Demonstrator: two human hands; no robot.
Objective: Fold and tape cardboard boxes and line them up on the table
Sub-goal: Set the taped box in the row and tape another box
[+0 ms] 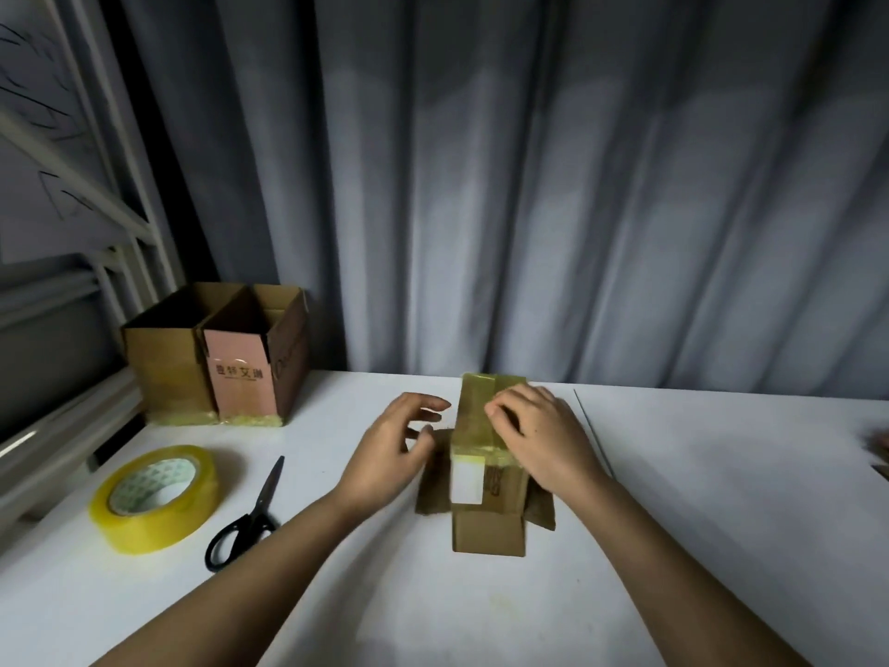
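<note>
A small brown cardboard box (pixel 486 527) stands upside down in the middle of the white table (pixel 697 522), its lower flaps splayed outward. Yellowish tape (pixel 476 392) runs over its top, and a white label is on its near side. My right hand (pixel 539 435) lies on top of the box, fingers bent and pressing on the tape. My left hand (pixel 389 450) hovers at the box's left side, fingers loosely spread, its thumb near a flap; it holds nothing. Two finished boxes, a plain brown box (pixel 163 373) and a box with a pink front (pixel 245 377), stand open side by side at the back left.
A large roll of yellowish tape (pixel 154 498) lies at the left, with black scissors (pixel 250 517) just to its right. A grey curtain (pixel 577 185) hangs behind the table. A white metal frame (pixel 96 209) stands at the far left. A bit of cardboard shows at the right edge.
</note>
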